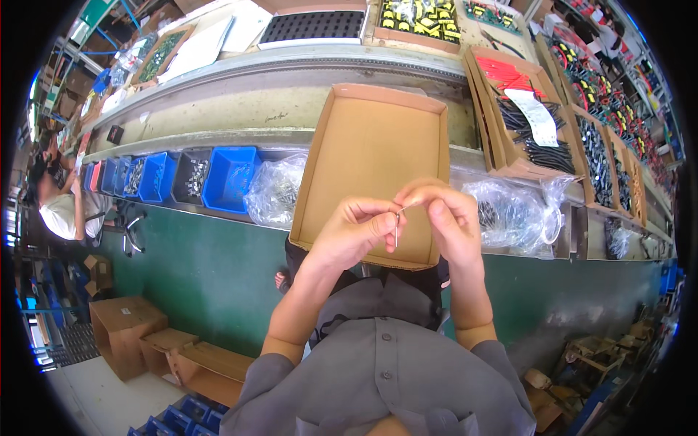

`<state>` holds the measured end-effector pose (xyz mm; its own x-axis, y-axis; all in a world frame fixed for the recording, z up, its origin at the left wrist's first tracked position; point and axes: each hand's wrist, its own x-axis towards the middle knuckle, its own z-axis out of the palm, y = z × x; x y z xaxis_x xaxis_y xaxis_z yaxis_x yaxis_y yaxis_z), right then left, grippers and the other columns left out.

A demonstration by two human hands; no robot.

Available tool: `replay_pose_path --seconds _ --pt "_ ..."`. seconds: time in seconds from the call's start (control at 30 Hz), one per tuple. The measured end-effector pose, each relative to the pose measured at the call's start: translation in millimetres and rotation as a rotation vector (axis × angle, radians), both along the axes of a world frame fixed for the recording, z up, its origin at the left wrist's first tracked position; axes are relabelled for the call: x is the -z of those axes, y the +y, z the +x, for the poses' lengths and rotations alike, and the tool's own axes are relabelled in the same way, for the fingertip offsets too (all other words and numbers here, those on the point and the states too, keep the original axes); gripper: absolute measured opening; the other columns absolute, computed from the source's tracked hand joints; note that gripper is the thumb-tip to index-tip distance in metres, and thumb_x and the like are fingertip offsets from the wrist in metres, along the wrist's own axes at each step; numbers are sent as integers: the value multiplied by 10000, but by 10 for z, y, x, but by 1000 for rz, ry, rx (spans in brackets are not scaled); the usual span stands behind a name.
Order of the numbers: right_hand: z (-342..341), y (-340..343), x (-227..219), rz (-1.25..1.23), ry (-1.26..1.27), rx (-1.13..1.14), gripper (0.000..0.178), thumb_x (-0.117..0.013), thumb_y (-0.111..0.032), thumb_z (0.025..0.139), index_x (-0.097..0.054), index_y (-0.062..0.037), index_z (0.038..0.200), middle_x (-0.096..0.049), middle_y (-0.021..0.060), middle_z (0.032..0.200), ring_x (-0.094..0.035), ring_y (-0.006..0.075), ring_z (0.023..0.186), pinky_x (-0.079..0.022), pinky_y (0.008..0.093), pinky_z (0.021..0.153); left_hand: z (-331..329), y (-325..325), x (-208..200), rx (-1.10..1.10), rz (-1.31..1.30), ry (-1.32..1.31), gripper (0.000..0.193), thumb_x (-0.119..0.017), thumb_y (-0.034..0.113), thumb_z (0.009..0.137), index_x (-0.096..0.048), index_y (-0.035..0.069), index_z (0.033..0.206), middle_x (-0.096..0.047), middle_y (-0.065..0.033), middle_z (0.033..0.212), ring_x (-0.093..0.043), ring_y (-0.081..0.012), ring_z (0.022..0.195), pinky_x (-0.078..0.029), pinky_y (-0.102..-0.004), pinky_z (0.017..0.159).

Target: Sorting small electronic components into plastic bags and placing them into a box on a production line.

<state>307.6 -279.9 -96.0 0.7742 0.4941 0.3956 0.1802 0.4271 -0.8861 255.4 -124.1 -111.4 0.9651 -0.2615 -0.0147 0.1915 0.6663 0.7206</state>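
Note:
Over the near part of a shallow cardboard tray (371, 138), my two hands meet at the fingertips. My left hand (354, 231) pinches a thin, silvery metal pin (397, 231) between thumb and forefinger, its length pointing downward. Close against the pin's upper end, my right hand (449, 218) is closed in a pinch. Whatever sits between its fingertips is too small to make out. The inside of the tray shows bare brown cardboard, and its near edge rests close to my lap.
Blue bins (231, 178) of small parts line the bench edge at left. Clear plastic bags (276, 190) flank the tray. At right stand cardboard boxes (534, 138) of red and black leads. A black foam tray (313, 27) lies at the back. Another person (69, 207) sits far left.

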Motion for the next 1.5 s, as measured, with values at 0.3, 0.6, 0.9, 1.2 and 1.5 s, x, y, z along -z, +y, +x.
replay_pose_path --seconds 0.3,0.6,0.9,1.2,1.5 --pt "-161 -19 14 -216 -636 405 225 -547 -74 775 -607 63 943 -608 208 908 -611 324 808 -489 352 705 -13 -58 -33 -136 -90 -3 172 -594 75 803 -603 -24 943 -605 -114 739 -584 -155 621 -494 -248 554" --pt "-213 32 116 -257 -739 522 232 -539 -52 754 -599 94 924 -595 241 909 -608 349 835 -496 386 742 -34 -158 -52 -241 -49 -13 127 -594 44 801 -612 -33 900 -611 -91 761 -565 -137 639 -476 -242 588" --pt "-221 37 174 -258 -710 523 247 -527 -57 771 -591 96 954 -577 254 965 -594 357 878 -482 390 775 -21 -188 -28 -275 -58 -10 119 -595 37 798 -612 -31 894 -617 -97 779 -568 -134 647 -482 -243 593" --pt "-218 -270 194 -238 -262 544 264 -487 -89 824 -570 87 1002 -594 206 977 -573 280 922 -420 342 842 41 -114 -46 -257 20 -16 127 -565 57 822 -603 -48 882 -616 -118 775 -586 -147 636 -506 -272 566" --pt "-73 -1309 345 -437 110 996 167 -507 -46 853 -575 39 979 -605 78 791 -573 124 715 -454 236 691 126 85 -187 -300 1225 -205 101 -605 40 778 -619 -46 829 -617 -66 697 -560 -95 608 -452 -230 558"
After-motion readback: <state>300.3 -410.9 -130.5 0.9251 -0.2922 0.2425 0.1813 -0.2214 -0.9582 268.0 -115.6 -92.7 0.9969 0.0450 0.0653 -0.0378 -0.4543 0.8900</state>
